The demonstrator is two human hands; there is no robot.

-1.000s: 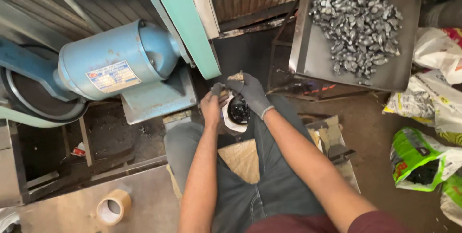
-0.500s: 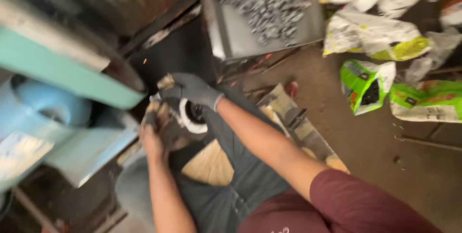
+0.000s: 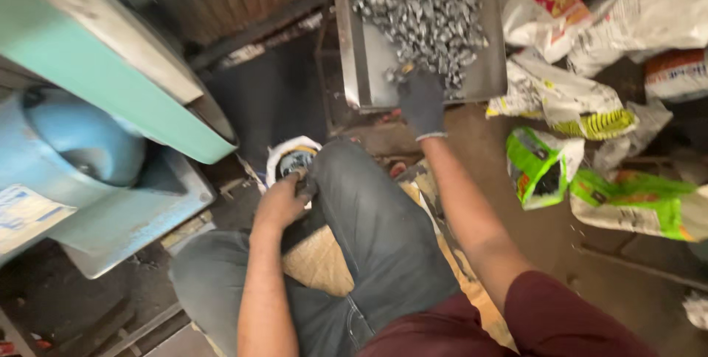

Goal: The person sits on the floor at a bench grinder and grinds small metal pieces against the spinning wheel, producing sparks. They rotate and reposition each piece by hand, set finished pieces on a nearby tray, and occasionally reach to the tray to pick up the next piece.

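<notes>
1. Now, right hand point(image 3: 422, 102), gloved, reaches far to the heap of small metal pieces point(image 3: 420, 3) in the grey tray point(image 3: 487, 69); fingers curl into the near edge, whether anything is gripped I cannot tell.
2. Left hand point(image 3: 282, 202), bare, fingers closed on a round white-rimmed part point(image 3: 293, 159) by the knee.
3. Risks, I'd judge: pieces sliding off the tray's near edge; bare skin close to the blue machine point(image 3: 88, 143).

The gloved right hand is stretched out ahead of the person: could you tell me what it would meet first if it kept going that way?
Probably the pile of small silvery metal pieces in the grey tray: the right hand already reaches its near edge, though whether it touches is unclear.
</notes>
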